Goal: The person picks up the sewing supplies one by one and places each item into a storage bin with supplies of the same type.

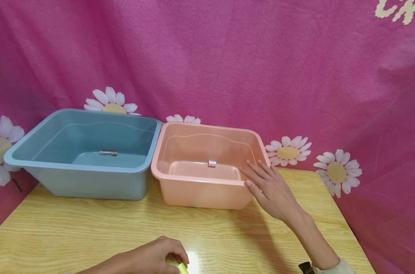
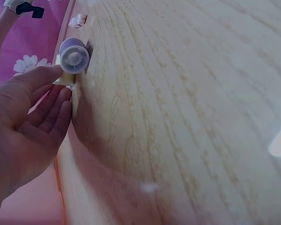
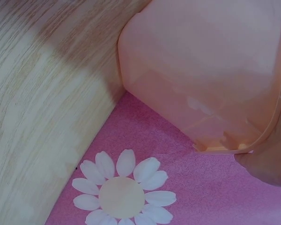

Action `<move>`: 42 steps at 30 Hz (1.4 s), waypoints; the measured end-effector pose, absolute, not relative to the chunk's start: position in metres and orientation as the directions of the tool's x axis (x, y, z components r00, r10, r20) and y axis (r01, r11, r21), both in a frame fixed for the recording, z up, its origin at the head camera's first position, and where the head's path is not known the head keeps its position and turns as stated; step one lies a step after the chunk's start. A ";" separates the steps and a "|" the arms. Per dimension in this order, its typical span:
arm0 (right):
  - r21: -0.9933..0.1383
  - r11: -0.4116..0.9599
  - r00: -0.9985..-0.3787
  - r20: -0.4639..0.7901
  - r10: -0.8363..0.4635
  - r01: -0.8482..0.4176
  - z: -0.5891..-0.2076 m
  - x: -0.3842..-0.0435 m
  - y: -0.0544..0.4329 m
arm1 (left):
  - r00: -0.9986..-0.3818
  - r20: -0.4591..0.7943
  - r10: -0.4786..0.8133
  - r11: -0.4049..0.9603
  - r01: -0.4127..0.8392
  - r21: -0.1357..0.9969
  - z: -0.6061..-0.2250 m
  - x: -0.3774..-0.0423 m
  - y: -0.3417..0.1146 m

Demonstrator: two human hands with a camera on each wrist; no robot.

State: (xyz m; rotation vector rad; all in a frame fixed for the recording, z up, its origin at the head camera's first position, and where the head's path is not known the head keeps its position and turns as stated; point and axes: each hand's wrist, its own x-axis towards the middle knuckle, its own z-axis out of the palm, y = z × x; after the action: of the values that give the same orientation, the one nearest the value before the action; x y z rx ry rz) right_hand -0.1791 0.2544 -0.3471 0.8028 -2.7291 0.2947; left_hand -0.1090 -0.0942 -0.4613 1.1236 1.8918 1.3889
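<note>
At the bottom of the head view, my left hand (image 1: 156, 255) pinches a small yellow object (image 1: 182, 268), mostly cut off by the frame. In the left wrist view, the thumb and fingers of the left hand (image 2: 33, 108) hold this pale yellow piece (image 2: 64, 78) close to the table. Just beyond it is a spool (image 2: 75, 57) with a whitish end and a purple side. My right hand (image 1: 276, 192) spreads its straight fingers over the right rim of the pink tub (image 1: 204, 193). A small lilac roll (image 1: 212, 163) lies inside that tub.
Left of the pink tub stands a blue tub (image 1: 91, 182) holding a small pale bundle (image 1: 108, 153). Both tubs are on a wooden table (image 1: 207, 232) against a magenta cloth (image 1: 228, 68) with daisies. A small pinkish-white bundle (image 2: 77, 20) lies past the spool.
</note>
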 end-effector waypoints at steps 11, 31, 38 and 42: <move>-0.116 0.826 -0.808 0.321 -0.494 -0.552 -0.348 -0.179 0.254 | -0.510 0.046 0.859 0.157 0.348 0.924 -0.461 -0.110 -0.092; -0.117 0.828 -0.809 0.323 -0.491 -0.548 -0.348 -0.179 0.254 | -0.545 0.065 0.836 0.216 0.435 0.874 -0.443 -0.113 -0.089; -0.117 0.826 -0.805 0.331 -0.492 -0.552 -0.348 -0.179 0.254 | -0.563 0.108 0.819 0.174 0.423 0.889 -0.432 -0.119 -0.091; -0.124 0.827 -0.810 0.324 -0.489 -0.549 -0.348 -0.178 0.254 | -0.571 0.137 0.810 0.145 0.421 0.896 -0.430 -0.119 -0.090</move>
State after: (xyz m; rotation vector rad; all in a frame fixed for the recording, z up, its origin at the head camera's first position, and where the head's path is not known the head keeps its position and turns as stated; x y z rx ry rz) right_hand -0.1781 0.2542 -0.3476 0.7931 -2.7305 0.3070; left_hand -0.1188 -0.0900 -0.4300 1.1795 2.0503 1.4042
